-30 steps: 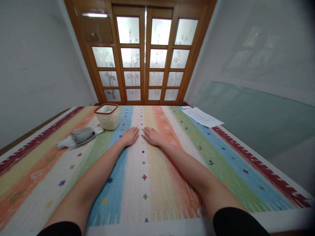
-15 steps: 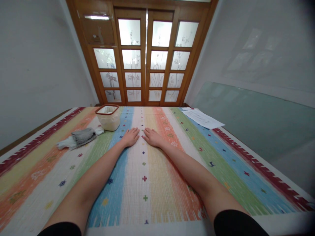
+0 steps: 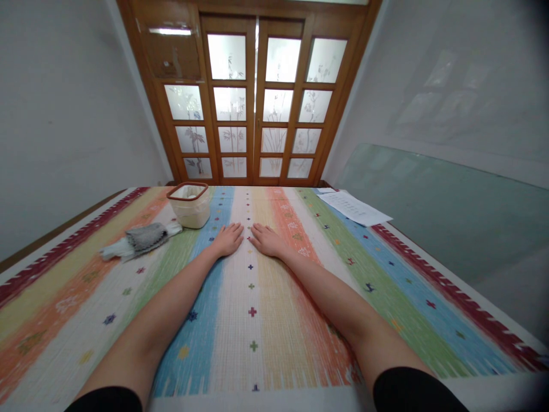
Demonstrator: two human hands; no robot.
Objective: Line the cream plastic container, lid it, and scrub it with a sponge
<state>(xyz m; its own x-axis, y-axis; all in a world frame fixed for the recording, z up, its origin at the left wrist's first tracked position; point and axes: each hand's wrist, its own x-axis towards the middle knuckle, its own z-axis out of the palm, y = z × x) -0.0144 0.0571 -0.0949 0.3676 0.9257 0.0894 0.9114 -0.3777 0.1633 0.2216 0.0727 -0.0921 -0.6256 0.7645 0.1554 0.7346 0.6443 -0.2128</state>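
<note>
My left hand [image 3: 229, 239] lies flat, palm down, on a striped, colourful tablecloth [image 3: 238, 332], fingers stretched towards the middle. Beside it, a small gap away, my right hand [image 3: 266, 239] rests flat on the same cloth, also palm down. Neither hand holds anything. Left of my left hand stands a cream bin [image 3: 191, 214] with a brown rim and what looks like a liner inside. In front of the bin, further left, lies a grey cloth bundle [image 3: 146, 238] with pale, whitish material sticking out at both ends.
Printed paper sheets [image 3: 354, 207] lie at the far right of the table. A pale green glass panel [image 3: 433, 200] leans along the right wall. Wooden doors [image 3: 257, 123] with frosted panes stand beyond the table's far edge.
</note>
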